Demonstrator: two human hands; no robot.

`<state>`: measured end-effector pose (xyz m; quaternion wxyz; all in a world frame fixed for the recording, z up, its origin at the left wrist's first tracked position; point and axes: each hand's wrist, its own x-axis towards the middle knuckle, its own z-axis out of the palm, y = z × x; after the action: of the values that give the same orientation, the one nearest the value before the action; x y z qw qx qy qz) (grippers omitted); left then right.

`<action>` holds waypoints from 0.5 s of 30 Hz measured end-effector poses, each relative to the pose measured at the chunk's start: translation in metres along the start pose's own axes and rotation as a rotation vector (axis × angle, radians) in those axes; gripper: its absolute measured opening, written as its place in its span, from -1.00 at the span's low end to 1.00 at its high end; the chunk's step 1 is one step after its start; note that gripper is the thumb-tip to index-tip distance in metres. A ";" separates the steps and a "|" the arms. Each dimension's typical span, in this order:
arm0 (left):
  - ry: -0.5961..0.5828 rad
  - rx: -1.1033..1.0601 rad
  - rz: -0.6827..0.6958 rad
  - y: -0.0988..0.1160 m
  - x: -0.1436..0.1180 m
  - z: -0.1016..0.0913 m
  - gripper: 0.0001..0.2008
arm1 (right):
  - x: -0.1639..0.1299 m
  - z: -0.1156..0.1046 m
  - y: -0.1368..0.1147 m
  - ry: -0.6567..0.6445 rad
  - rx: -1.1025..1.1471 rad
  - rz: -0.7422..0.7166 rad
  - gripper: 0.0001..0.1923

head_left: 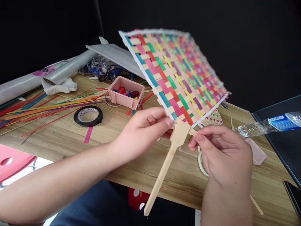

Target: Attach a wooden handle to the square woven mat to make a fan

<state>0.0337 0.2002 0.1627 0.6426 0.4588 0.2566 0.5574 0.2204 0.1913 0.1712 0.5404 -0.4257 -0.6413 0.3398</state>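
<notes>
A square fan woven from coloured strips with a white taped border is held up, tilted, above the wooden table. A pale wooden handle hangs down from its near corner. My left hand pinches that corner where the handle's wide top meets the weave. My right hand pinches the same corner from the right, fingertips on a thin strip at the handle's top edge.
A pink box of coloured bits, a black tape roll and a spread of coloured sticks lie at left. A plastic bottle lies at right by a dark tray. A white tape roll sits under my right hand.
</notes>
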 end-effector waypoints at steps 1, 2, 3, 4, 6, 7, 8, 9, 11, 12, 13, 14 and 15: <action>0.017 0.008 -0.001 -0.001 0.000 0.000 -0.82 | 0.000 0.001 0.001 -0.014 0.017 -0.002 -0.86; 0.037 0.024 0.004 -0.001 -0.001 0.000 -0.82 | 0.000 0.002 0.001 -0.033 0.035 -0.004 -0.86; 0.059 0.047 0.011 -0.002 -0.001 0.000 -0.83 | 0.000 0.002 0.001 -0.049 0.051 -0.004 -0.86; 0.082 0.068 0.018 -0.003 -0.001 0.000 -0.83 | 0.000 0.003 0.001 -0.059 0.061 -0.005 -0.86; 0.123 0.092 0.029 -0.004 0.000 0.000 -0.84 | 0.000 0.004 0.001 -0.058 0.074 -0.004 -0.87; 0.139 0.091 0.035 -0.004 0.001 0.000 -0.84 | -0.001 0.005 0.000 -0.050 0.081 0.000 -0.88; 0.148 0.083 0.045 -0.004 0.001 0.000 -0.85 | -0.001 0.005 0.000 -0.043 0.088 0.005 -0.89; 0.151 0.075 0.055 -0.004 0.002 0.000 -0.85 | -0.002 0.005 -0.001 -0.035 0.096 0.008 -0.90; 0.148 0.084 0.078 -0.002 0.002 -0.001 -0.87 | -0.003 0.006 -0.001 -0.021 0.102 0.008 -0.91; 0.147 0.106 0.088 -0.001 0.002 -0.002 -0.88 | -0.003 0.006 -0.001 -0.016 0.101 0.002 -0.91; 0.146 0.138 0.094 -0.001 0.002 -0.002 -0.89 | -0.003 0.005 -0.001 -0.011 0.096 -0.005 -0.91; 0.145 0.176 0.096 0.000 0.001 -0.003 -0.90 | -0.003 0.005 -0.001 -0.009 0.091 -0.008 -0.91; 0.144 0.215 0.093 0.000 0.001 -0.004 -0.90 | -0.002 0.005 0.000 -0.011 0.084 -0.004 -0.91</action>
<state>0.0304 0.2021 0.1611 0.5431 0.4952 0.3390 0.5873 0.2158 0.1893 0.1695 0.5551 -0.3996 -0.6300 0.3678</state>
